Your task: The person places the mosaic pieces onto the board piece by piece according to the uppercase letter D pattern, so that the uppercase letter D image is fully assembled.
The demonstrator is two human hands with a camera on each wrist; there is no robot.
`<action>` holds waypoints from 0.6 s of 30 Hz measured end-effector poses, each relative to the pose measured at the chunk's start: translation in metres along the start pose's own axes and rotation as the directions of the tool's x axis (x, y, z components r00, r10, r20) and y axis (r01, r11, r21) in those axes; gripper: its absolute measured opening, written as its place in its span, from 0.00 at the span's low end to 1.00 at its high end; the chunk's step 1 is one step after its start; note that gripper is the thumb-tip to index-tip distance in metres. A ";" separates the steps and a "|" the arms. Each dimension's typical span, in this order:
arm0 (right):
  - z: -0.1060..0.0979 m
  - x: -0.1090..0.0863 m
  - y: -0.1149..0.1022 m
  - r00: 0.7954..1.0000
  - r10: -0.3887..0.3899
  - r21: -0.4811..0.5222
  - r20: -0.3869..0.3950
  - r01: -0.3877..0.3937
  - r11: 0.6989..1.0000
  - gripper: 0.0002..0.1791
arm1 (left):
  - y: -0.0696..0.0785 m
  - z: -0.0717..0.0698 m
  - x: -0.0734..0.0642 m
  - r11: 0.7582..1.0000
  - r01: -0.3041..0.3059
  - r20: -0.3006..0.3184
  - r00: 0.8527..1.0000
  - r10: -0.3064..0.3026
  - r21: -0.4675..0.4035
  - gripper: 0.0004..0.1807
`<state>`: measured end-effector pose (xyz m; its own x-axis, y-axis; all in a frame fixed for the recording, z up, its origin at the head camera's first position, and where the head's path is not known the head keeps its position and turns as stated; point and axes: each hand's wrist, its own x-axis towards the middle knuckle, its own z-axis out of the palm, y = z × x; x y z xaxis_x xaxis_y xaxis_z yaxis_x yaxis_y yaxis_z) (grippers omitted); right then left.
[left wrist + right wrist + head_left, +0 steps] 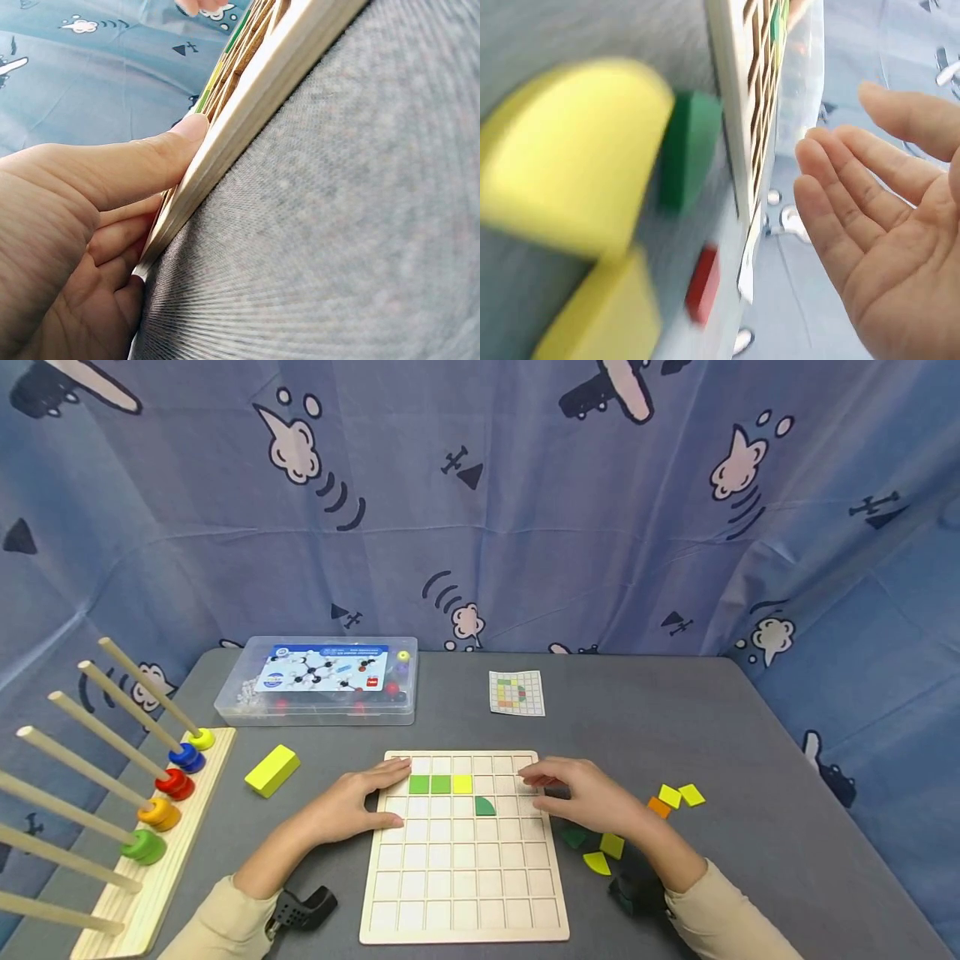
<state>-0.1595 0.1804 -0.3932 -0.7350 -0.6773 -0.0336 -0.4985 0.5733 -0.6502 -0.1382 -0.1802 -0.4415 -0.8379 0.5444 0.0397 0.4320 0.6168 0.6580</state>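
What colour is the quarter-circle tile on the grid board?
Green; the quarter-circle tile shows best in the head view.

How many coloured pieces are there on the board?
4: a light green square, another to its right, then a yellow square, and a dark green quarter circle one row below, one column further right. The left hand and right hand may hide others.

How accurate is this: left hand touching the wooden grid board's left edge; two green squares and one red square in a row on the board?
Not quite: beside the green squares is a yellow square, not a red one, as the head view shows.
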 end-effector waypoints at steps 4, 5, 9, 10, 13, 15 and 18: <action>-0.009 -0.022 0.008 0.999 0.042 0.032 -0.021 -0.041 0.999 0.23 | 0.001 0.000 0.000 1.000 0.014 0.003 1.000 -0.014 -0.002 0.41; -0.011 -0.028 0.010 0.998 0.056 0.038 -0.025 -0.055 0.998 0.23 | 0.001 0.000 0.000 1.000 0.015 0.003 1.000 -0.015 -0.001 0.41; -0.016 -0.052 0.019 0.993 0.115 0.042 -0.039 -0.113 0.993 0.24 | -0.001 0.001 0.000 1.000 0.019 0.005 1.000 -0.019 -0.001 0.41; -0.016 -0.058 0.022 0.991 0.125 0.042 -0.047 -0.123 0.992 0.24 | -0.002 0.002 0.000 1.000 0.012 0.002 1.000 -0.012 -0.001 0.41; -0.017 -0.073 0.029 0.987 0.149 0.051 -0.056 -0.146 0.988 0.24 | -0.003 0.002 0.000 1.000 0.012 0.007 1.000 -0.012 -0.003 0.41; -0.018 -0.081 0.031 0.987 0.151 0.052 -0.056 -0.148 0.988 0.24 | -0.003 0.001 0.001 1.000 0.007 0.007 1.000 -0.007 -0.002 0.41; -0.020 -0.088 0.033 0.985 0.166 0.045 -0.040 -0.164 0.985 0.25 | -0.003 0.001 0.000 1.000 0.008 0.008 1.000 -0.008 0.002 0.41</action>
<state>-0.1209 0.2680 -0.3967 -0.8254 -0.5536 -0.1104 -0.3500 0.6553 -0.6694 -0.1394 -0.1811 -0.4438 -0.8388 0.5437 0.0286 0.4259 0.6225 0.6566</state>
